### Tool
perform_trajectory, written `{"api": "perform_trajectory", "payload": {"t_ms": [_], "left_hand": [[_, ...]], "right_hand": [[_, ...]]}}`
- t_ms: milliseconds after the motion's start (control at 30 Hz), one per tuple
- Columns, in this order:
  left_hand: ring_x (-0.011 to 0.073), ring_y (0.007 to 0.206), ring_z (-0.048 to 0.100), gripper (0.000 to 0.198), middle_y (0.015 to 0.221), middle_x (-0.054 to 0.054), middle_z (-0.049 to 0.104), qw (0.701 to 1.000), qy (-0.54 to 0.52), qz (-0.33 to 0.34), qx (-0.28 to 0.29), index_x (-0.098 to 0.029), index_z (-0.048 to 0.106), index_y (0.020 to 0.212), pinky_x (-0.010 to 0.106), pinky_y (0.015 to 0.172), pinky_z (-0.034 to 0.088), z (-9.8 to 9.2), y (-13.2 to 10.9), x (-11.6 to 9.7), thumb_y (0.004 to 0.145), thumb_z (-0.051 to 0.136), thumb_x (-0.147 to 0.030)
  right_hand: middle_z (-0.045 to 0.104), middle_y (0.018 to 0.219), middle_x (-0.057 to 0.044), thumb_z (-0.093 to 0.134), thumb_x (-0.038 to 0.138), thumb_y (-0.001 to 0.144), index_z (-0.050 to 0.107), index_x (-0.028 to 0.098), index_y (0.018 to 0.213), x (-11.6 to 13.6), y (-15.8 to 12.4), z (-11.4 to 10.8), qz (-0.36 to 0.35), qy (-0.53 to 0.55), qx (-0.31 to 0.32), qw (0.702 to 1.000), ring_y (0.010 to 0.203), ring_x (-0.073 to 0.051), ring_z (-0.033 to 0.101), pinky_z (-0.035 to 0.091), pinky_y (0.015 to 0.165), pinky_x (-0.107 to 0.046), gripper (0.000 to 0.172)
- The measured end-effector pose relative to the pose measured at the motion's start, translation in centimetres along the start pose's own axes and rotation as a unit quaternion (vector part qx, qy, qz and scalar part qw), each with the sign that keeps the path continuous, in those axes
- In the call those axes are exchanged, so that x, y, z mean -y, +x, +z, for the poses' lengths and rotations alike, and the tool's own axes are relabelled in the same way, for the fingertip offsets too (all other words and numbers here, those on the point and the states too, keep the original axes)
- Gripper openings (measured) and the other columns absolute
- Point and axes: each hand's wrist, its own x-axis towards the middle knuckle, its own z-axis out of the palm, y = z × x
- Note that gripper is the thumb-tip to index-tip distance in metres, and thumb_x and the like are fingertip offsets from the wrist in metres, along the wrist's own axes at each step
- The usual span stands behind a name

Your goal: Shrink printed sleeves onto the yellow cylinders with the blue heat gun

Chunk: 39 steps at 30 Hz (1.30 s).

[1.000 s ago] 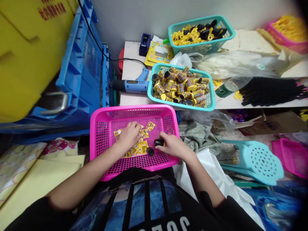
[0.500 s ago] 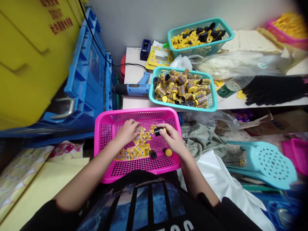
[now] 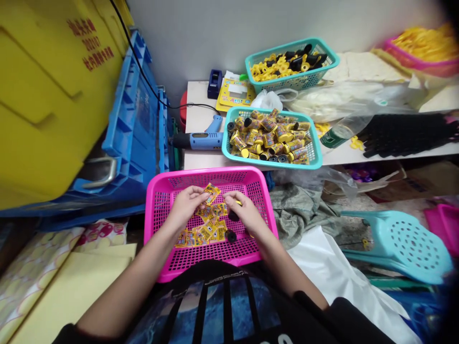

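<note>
Pink plastic, full of holes: that's the basket (image 3: 211,173), read as a clock face from the worker's side. Left hand (image 3: 188,203) at ten o'clock, thumb and fingers pinched on one yellow printed wrapper (image 3: 212,193), lifted toward twelve. Right hand (image 3: 245,215) near three, fingers curled round a black cylinder (image 3: 233,215) with a bit of yellow showing; the grip hides part of it. Hands apart, wrapper and cylinder near each other, not touching. Loose wrappers (image 3: 207,232) lie from the centre toward eight; another black piece (image 3: 231,236) sits on the basket floor at four. Beyond the rim at one, a turquoise basket (image 3: 317,152) holds similarly printed cylinders (image 3: 268,138). Blue heat gun (image 3: 206,140) at twelve, on the white shelf (image 3: 199,158).

Step in hand, my guess: bringing one wrapper and one cylinder face to face. Next move seems to call for a light pinch, so the thin wrapper doesn't crumple, and a steady cylinder with its end clear. Wrapper flat or tubular? Can't tell from here.
</note>
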Motion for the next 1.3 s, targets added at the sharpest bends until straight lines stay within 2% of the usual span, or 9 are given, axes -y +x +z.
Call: {"api": "perform_trajectory", "payload": {"t_ms": [67, 133, 300, 467, 600, 767, 867, 1000, 1300], "left_hand": [[0.0107, 0.058, 0.055, 0.034, 0.07, -0.001, 0.061, 0.997, -0.074, -0.009, -0.021, -0.018, 0.053, 0.08, 0.025, 0.058, 0.045, 0.6, -1.2, -0.5, 0.069, 0.071, -0.045], [0.0094, 0.061, 0.056, 0.036, 0.075, -0.001, 0.062, 0.991, -0.13, -0.012, -0.039, -0.018, 0.052, 0.079, 0.023, 0.059, 0.044, 1.2, -2.2, -0.7, 0.067, 0.073, -0.046], [0.0115, 0.071, 0.06, 0.037, 0.083, 0.001, 0.065, 0.978, -0.208, -0.017, -0.028, -0.017, 0.06, 0.088, 0.023, 0.063, 0.046, 0.9, -3.2, -1.7, 0.066, 0.078, -0.04], [0.011, 0.065, 0.06, 0.06, 0.066, -0.006, 0.062, 0.993, -0.121, 0.01, 0.006, -0.018, 0.058, 0.118, 0.023, 0.064, 0.047, -1.1, -2.9, -3.0, 0.063, 0.081, -0.024], [0.0107, 0.059, 0.059, 0.045, 0.061, -0.005, 0.062, 0.996, -0.068, 0.051, -0.032, -0.018, 0.066, 0.111, 0.023, 0.061, 0.048, -1.2, -2.9, -3.1, 0.068, 0.076, -0.027], [0.0143, 0.062, 0.064, 0.02, 0.072, 0.003, 0.074, 0.994, -0.045, 0.057, -0.076, -0.017, 0.077, 0.081, 0.026, 0.061, 0.053, -1.1, -3.3, -2.7, 0.068, 0.075, -0.032], [0.0153, 0.059, 0.064, 0.023, 0.069, 0.004, 0.074, 0.991, -0.064, 0.048, -0.108, -0.017, 0.078, 0.079, 0.026, 0.058, 0.054, -1.6, -3.5, -2.8, 0.066, 0.077, -0.036], [0.017, 0.066, 0.068, 0.026, 0.075, 0.005, 0.076, 0.989, -0.082, 0.048, -0.117, -0.019, 0.078, 0.078, 0.026, 0.061, 0.056, -2.1, -3.5, -3.0, 0.063, 0.08, -0.039], [0.0167, 0.062, 0.068, 0.03, 0.074, 0.005, 0.076, 0.983, -0.114, 0.059, -0.132, -0.018, 0.078, 0.079, 0.027, 0.059, 0.057, -1.5, -3.7, -2.8, 0.063, 0.08, -0.044]], "right_hand": [[0.063, 0.096, -0.005, 0.065, 0.06, 0.071, 0.063, 0.018, 0.103, 0.0, 0.4, 1.1, -0.003, 0.015, 0.006, 1.0, 0.083, -0.012, 0.057, 0.046, 0.075, -0.026, 0.053], [0.063, 0.103, -0.005, 0.066, 0.061, 0.07, 0.063, 0.018, 0.102, 0.1, 0.7, 2.1, -0.009, 0.03, 0.007, 0.999, 0.09, -0.012, 0.057, 0.045, 0.081, -0.027, 0.053], [0.053, 0.067, 0.0, 0.065, 0.057, 0.072, 0.059, 0.014, 0.075, 1.2, 1.2, 2.7, -0.007, 0.016, 0.013, 1.0, 0.062, -0.007, 0.045, 0.036, 0.06, -0.022, 0.044], [0.05, 0.06, 0.001, 0.067, 0.054, 0.071, 0.055, 0.013, 0.066, 2.5, 1.3, 2.0, -0.005, -0.02, 0.052, 0.998, 0.056, -0.006, 0.043, 0.034, 0.057, -0.021, 0.043], [0.051, 0.062, 0.001, 0.063, 0.062, 0.072, 0.056, 0.014, 0.075, 2.6, 1.3, 2.2, 0.007, -0.012, 0.065, 0.998, 0.054, -0.006, 0.043, 0.033, 0.054, -0.02, 0.049], [0.049, 0.063, -0.001, 0.063, 0.057, 0.075, 0.053, 0.013, 0.072, 2.1, 1.6, 2.2, 0.004, 0.027, 0.059, 0.998, 0.057, -0.007, 0.043, 0.034, 0.054, -0.02, 0.045], [0.051, 0.08, -0.003, 0.053, 0.055, 0.076, 0.052, 0.017, 0.092, 2.3, 1.6, 1.3, -0.021, 0.099, 0.055, 0.993, 0.066, -0.009, 0.047, 0.039, 0.056, -0.021, 0.041], [0.053, 0.097, -0.003, 0.066, 0.041, 0.07, 0.047, 0.021, 0.106, 3.1, 1.5, -0.1, -0.045, 0.146, 0.062, 0.986, 0.075, -0.008, 0.052, 0.045, 0.064, -0.021, 0.045], [0.064, 0.093, -0.004, 0.081, 0.039, 0.064, 0.061, 0.017, 0.096, 3.2, 1.1, -0.7, -0.075, 0.092, 0.08, 0.99, 0.08, -0.01, 0.06, 0.05, 0.07, -0.021, 0.044]]}}
